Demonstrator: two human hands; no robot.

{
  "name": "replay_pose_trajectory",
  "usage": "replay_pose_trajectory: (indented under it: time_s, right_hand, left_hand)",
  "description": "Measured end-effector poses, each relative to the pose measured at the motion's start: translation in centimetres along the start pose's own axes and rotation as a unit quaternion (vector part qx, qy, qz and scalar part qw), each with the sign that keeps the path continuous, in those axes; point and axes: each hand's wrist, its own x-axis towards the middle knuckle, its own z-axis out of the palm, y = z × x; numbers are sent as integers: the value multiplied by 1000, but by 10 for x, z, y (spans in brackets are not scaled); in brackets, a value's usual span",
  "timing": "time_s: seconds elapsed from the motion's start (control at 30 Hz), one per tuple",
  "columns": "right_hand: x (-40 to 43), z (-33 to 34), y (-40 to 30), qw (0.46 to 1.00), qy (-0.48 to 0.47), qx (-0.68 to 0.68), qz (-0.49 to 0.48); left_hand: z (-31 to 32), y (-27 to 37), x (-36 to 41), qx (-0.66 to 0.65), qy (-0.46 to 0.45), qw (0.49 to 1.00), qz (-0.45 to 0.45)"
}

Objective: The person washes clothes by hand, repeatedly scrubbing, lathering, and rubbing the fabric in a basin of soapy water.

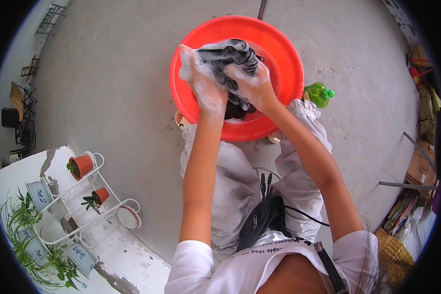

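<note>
A wet dark garment [229,55], coated in white suds, is bunched between my two hands over a red plastic basin [239,133]. My left hand [207,86] has hold of its left side, with thick foam over the fingers and wrist. My right hand [255,82] grips the folds on the other side, its fingers partly hidden by the cloth. More dark cloth [237,110] hangs below my wrists into the basin, beside a patch of foam. What lies under the hands is hidden.
A green bottle with a pump or cap [318,94] lies or stands right of the basin; its posture is unclear. A white wire plant stand [106,185] with potted plants is at lower left. Cardboard boxes [420,163] line the right. A black cable [305,214] crosses my lap.
</note>
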Motion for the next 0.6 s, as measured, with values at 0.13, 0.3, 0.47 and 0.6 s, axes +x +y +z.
replay_pose_trajectory:
  time_s: [0.13, 0.3, 0.47, 0.6]
  right_hand:
    - [-2, 4, 3, 1000, 4, -16, -11]
    - [-4, 5, 3, 1000, 9, -22, -8]
    - [-5, 5, 3, 1000, 5, -22, -11]
    - [-3, 4, 5, 1000, -7, -22, -13]
  left_hand:
    - [-10, -4, 2, 12, 14, 1000, 5]
    - [-17, -5, 3, -18, 31, 999, 2]
    - [-13, -6, -1, 48, 18, 998, 44]
    - [-15, -6, 1, -4, 15, 1000, 19]
